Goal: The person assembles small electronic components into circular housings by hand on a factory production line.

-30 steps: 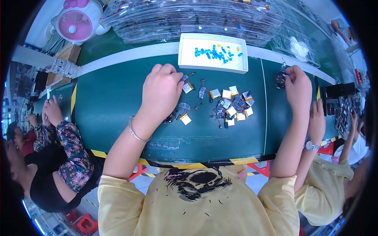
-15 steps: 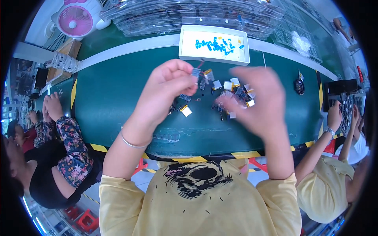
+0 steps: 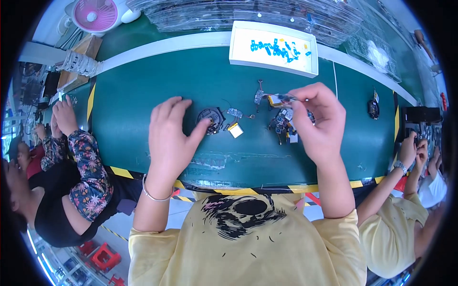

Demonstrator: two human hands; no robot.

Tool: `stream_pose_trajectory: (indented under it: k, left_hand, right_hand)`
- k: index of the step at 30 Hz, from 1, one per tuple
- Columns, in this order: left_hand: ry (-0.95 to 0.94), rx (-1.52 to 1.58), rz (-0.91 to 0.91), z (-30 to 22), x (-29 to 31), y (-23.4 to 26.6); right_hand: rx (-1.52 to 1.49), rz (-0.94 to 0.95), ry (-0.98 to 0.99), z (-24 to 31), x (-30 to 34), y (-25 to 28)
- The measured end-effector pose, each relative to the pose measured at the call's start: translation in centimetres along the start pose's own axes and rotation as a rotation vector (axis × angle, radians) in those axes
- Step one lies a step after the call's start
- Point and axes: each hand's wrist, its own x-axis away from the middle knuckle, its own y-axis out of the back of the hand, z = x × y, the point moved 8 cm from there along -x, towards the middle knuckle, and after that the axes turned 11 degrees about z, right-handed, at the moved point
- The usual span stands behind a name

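Note:
My left hand rests low over the table with fingers spread and holds nothing. Its thumb tip touches a round black plastic housing. Just right of that housing lie a small circuit board with thin wires and a silver battery cell. My right hand pinches a small circuit board between thumb and fingers. A yellow-edged battery cell shows beside the pinch, and another wired board is left of it. Under the right hand sits a pile of boards and batteries, partly hidden.
A white box with small blue parts stands at the back. Behind it are stacked clear plastic trays. A dark part with wires lies far right. Co-workers sit left and right; a pink fan stands far left.
My left hand has let go of the small board it held up and moved left and down to the black housing. My right hand, blurred before, now pinches a board. The view has shifted slightly.

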Motion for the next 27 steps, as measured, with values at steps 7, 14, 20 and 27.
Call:
stream_pose_trajectory:
  k: [7, 14, 20, 27]
  left_hand:
    - [-0.062, 0.161, 0.039, 0.3, 0.9, -1.6]
    - [0.002, 1.167, 0.094, -0.1, -0.8, -2.4]
    - [0.017, 1.471, 0.454, -7.4, -3.5, -5.7]
    - [0.018, 1.486, 0.34, -7.4, -3.3, -7.2]
  right_hand:
    - [-0.336, 0.035, -0.126, -1.1, 0.5, -0.9]
    - [-0.432, 0.062, -0.156, -0.4, 0.8, -1.8]
    - [-0.461, -0.031, -0.058, 0.5, 1.0, -0.3]
    - [-0.226, -0.025, -0.01, 1.2, 1.2, 0.8]
